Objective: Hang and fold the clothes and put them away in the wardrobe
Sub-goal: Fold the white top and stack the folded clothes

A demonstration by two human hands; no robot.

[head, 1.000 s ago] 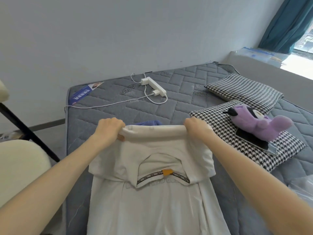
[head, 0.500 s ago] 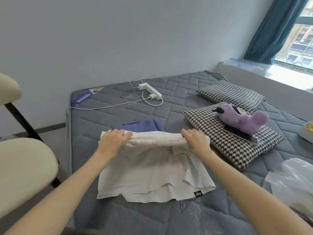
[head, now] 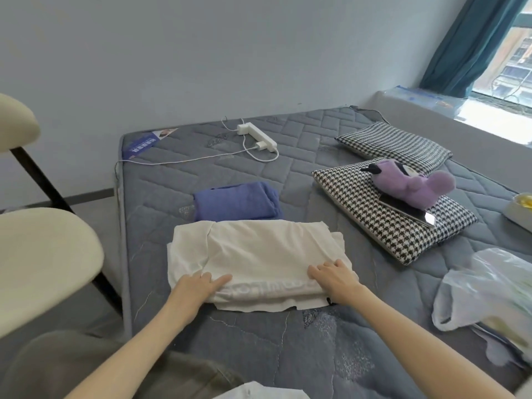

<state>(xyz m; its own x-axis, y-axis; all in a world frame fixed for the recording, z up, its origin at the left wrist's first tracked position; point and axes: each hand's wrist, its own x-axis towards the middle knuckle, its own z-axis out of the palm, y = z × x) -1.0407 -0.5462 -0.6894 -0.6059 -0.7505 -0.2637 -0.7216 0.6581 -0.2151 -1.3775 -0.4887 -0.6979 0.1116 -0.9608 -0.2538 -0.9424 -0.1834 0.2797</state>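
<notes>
A white T-shirt (head: pixel 259 254) lies folded into a flat rectangle on the grey quilted mattress (head: pixel 302 335). My left hand (head: pixel 198 286) rests flat on its near left corner, fingers straight. On the near right corner, my right hand (head: pixel 335 276) presses down with spread fingers. Just beyond the shirt sits a folded blue garment (head: pixel 237 201). Another pale garment (head: pixel 259 391) peeks in at the bottom edge.
Two houndstooth pillows (head: pixel 359 194) lie to the right, the nearer one bearing a purple plush toy (head: pixel 408 185) and a dark phone (head: pixel 406 211). A clear plastic bag (head: pixel 489 289) is at the right. A white power strip (head: pixel 257 133) lies far back; a cream chair (head: pixel 37 254) stands left.
I laid the held fold of the white shirt down onto the mattress and both hands moved to its near edge, now pressing flat. The blue garment came into full view.
</notes>
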